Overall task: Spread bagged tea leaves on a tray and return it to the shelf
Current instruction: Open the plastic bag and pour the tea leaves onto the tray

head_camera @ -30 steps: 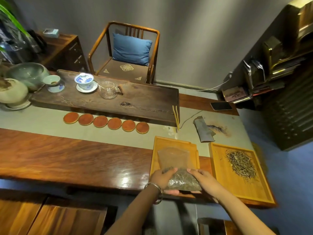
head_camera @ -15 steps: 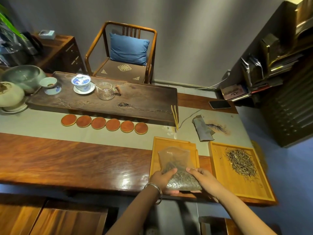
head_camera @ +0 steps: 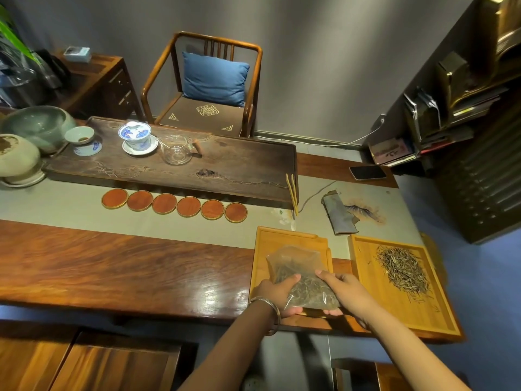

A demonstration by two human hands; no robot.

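Note:
A clear plastic bag of tea leaves lies over a light wooden tray at the table's near edge. My left hand grips the bag's near left corner, thumb on top and fingers underneath. My right hand holds the bag's near right side the same way. The leaves sit in the bag's lower half; its upper half is flat and nearly empty. A second wooden tray to the right carries a loose pile of tea leaves.
A dark tea board with a lidded cup and glass pitcher lies across the table, several round coasters before it. A folded cloth, a phone, a chair and shelves at right.
The leaves have slid toward the bag's near end between my hands. Both hands keep their hold in the same place over the tray.

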